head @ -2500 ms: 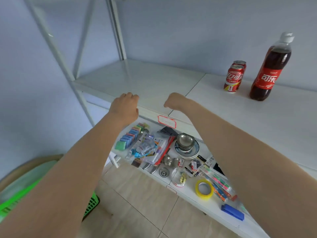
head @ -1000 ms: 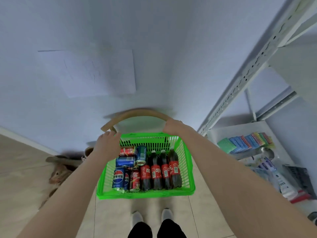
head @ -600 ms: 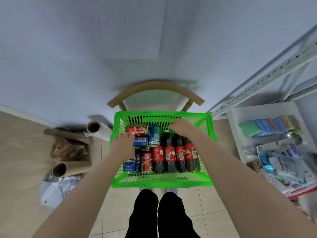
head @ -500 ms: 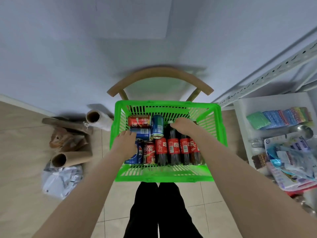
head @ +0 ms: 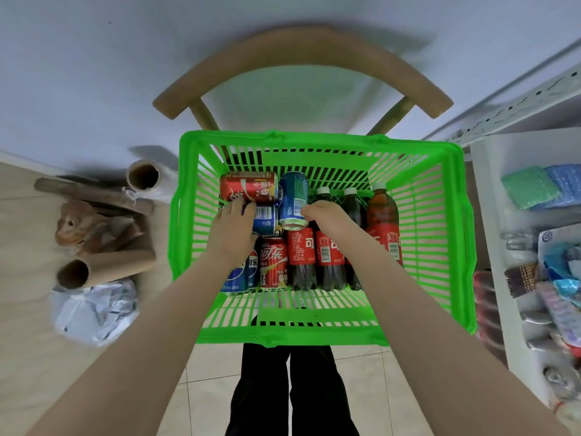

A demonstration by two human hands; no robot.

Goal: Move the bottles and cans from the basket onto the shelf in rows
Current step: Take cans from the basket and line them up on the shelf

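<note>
A green plastic basket [head: 456, 215] stands on a chair in front of me. Inside lie a red can [head: 248, 187], a teal can [head: 294, 198], a blue can [head: 266, 220], another red can [head: 273, 262], a Pepsi can [head: 239, 273] and several cola bottles [head: 301, 256] with red labels. My left hand [head: 231, 234] lies on the blue can, with its fingers curled over the can's far side against the red can. My right hand [head: 328, 220] covers the bottles' shoulders, its fingertips touching the teal can; what it grips is hidden.
The wooden chair back [head: 301, 55] curves behind the basket, against the wall. Cardboard tubes [head: 103, 269] and a crumpled bag [head: 94, 313] lie on the floor at the left. A white shelf [head: 490, 190] with sponges and small goods stands at the right. My legs are below the basket.
I turned from the shelf to the basket and leaned in. Both hands dropped from the basket's rim into it, the left onto the blue can, the right beside the teal can.
</note>
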